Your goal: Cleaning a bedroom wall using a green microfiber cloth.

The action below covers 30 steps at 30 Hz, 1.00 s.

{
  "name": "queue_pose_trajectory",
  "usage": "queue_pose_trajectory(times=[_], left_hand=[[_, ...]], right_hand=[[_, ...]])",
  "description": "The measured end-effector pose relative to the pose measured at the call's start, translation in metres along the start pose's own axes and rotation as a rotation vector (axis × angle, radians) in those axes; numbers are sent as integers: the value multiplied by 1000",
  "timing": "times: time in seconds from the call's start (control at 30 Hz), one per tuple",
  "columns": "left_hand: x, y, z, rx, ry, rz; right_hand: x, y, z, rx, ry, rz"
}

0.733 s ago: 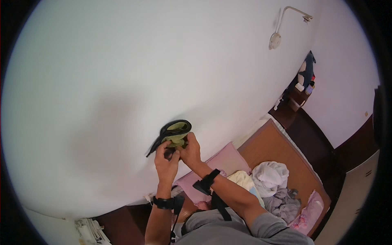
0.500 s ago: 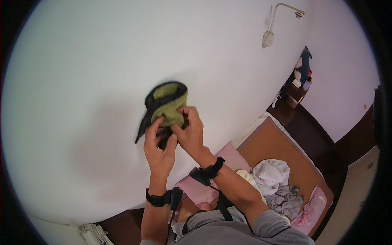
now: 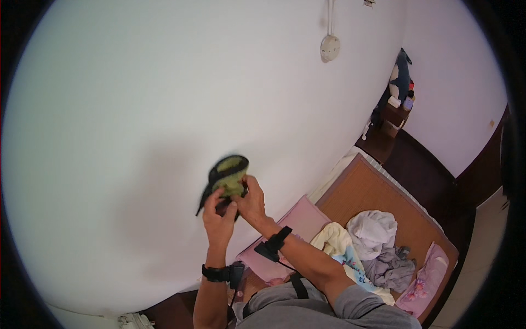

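Note:
In front of the white wall I hold up a green cloth item with black edging (image 3: 230,174). Its round upper opening shows a green inside, and a black flap hangs down at its left. I cannot tell its exact kind. My left hand (image 3: 220,215) pinches its lower left part, thumb and fingers closed on the cloth. On the lower right, my right hand (image 3: 251,202) grips it with bent fingers, close beside the left one. Part of the underside is hidden behind my hands. Black straps with small boxes circle both wrists.
Below and to the right lies a bed with a brown mat (image 3: 361,189). Pink pillows (image 3: 307,215), a white bundle (image 3: 372,233) and grey cloth (image 3: 390,268) rest on it. A wall fixture (image 3: 330,48) is above; a whale-like plush toy (image 3: 400,77) sits by the far corner.
Both hands have come lower with the green cloth item, still gripping it. The view has shifted, so the wall fixture sits further left and more of the yellowish cloth on the bed shows.

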State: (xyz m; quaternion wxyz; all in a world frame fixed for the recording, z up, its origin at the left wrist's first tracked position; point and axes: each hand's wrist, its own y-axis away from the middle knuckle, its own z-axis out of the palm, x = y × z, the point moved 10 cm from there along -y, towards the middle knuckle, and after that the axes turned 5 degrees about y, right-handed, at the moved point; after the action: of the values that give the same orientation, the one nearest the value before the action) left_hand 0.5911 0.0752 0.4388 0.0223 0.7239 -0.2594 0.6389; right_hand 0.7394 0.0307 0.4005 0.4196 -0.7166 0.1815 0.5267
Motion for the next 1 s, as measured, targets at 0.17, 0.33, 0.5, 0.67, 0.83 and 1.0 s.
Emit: queue_pose_trajectory(times=[0.17,0.33,0.5,0.67,0.83,1.0], left_hand=[[105,-29,30,54,90,183],[85,-34,55,117,57,201],[10,-28,102,102,-16,-25],[58,-53,100,174,27,56],[159,-73,111,242,123,250],[117,-69,126,276,32,260]], right_hand=[[-103,-65,-58,65,-110,-254],[-73,-74,-70,4,-66,-280],[31,-60,-78,-24,-124,-35],[-12,-100,-94,-34,-107,-170],[-116,-146,-130,43,-220,-424],[-68,-142,-128,40,-110,-479]])
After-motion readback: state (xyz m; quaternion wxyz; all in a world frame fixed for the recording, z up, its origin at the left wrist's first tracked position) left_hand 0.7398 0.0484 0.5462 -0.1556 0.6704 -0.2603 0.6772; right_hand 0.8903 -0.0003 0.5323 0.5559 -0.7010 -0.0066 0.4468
